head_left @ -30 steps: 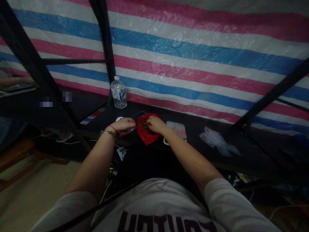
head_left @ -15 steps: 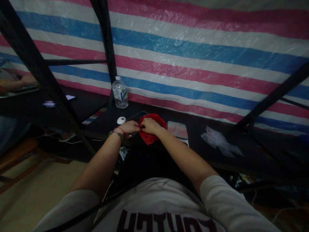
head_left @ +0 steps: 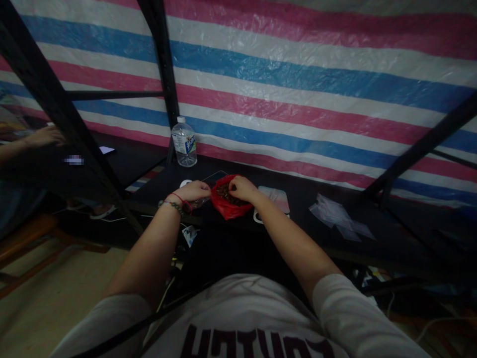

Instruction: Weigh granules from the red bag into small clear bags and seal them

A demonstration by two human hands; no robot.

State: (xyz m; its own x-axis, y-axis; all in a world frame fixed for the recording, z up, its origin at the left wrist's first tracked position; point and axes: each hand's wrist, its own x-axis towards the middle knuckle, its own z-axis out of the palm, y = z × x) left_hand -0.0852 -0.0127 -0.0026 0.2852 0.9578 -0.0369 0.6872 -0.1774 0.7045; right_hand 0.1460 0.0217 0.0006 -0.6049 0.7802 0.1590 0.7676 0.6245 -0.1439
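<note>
- Far on the left, another person's hand (head_left: 47,135) is over the next black table. That is well away from the two hands at work here.
- A clear bottle (head_left: 184,144) stands up straight near a black post (head_left: 168,84). It has a white cap and a label with blue on it.
- A white round thing (head_left: 185,183) peeks out from behind the left hand. Most of it is hidden.
- The left hand (head_left: 196,191) has its back up and its fingers bent down. It grips a small clear bag (head_left: 200,203), just left of the red bag. There look to be some brown bits in the clear bag, but it is dim and the hand hides a lot.
- The red bag (head_left: 228,211) sits on the black table (head_left: 299,201), between the two hands. Its top is wide apart and faces up. Inside is a big heap of small brown bits (head_left: 224,191).
- The right hand (head_left: 243,189) reaches in over the right side of the red bag. Its fingers curl down by the brown bits, with the thumb close to them. I cannot tell if it pinches any.
- A flat thing with a pale top (head_left: 278,197) lies just right of the red bag, partly behind the right arm.
- More flat clear bags (head_left: 338,217) lie in a loose pile, farther to the right on the table.
</note>
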